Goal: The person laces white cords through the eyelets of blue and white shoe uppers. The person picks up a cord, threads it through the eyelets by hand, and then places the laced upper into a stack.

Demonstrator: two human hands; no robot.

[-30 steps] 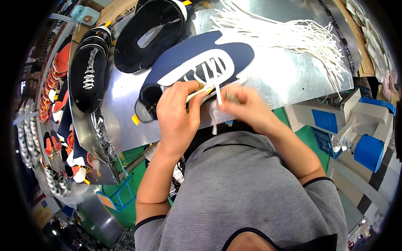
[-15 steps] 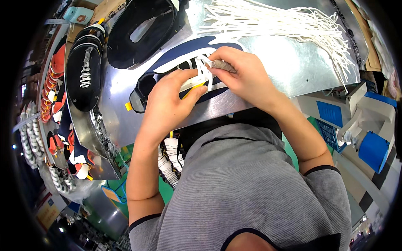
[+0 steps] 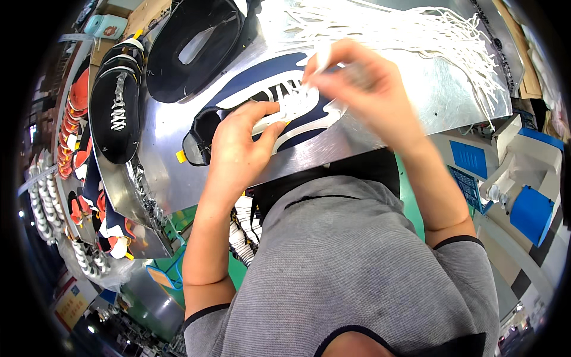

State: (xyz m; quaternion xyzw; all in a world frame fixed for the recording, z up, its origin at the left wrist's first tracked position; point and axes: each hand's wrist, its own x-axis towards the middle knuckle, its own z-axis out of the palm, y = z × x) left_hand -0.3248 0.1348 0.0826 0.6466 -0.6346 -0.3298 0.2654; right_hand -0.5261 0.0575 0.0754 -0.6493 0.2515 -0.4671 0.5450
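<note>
A navy and white shoe upper (image 3: 256, 74) lies on the metal table in front of me, its dark heel opening towards the left. White lacing crosses part of its black throat. My left hand (image 3: 242, 134) grips the upper near the throat, thumb and fingers bent around the white edge. Above the toe end, my right hand (image 3: 369, 86) is raised and smeared by motion. Its thumb and forefinger pinch a white shoelace (image 3: 323, 56), also blurred. Something brownish is wrapped around one right finger, but the blur hides its details.
A heap of loose white laces (image 3: 410, 35) lies at the table's far right. Large black shoe-shaped pieces (image 3: 163, 74) and a stack of black uppers with a laced one on top (image 3: 107, 134) occupy the left. Orange uppers (image 3: 80, 92) line a rack farther left. A blue-and-white machine (image 3: 529, 214) stands right.
My right hand has lifted away from the throat, up and to the right, drawing the lace with it. The left hand stays on the upper, nearly still.
</note>
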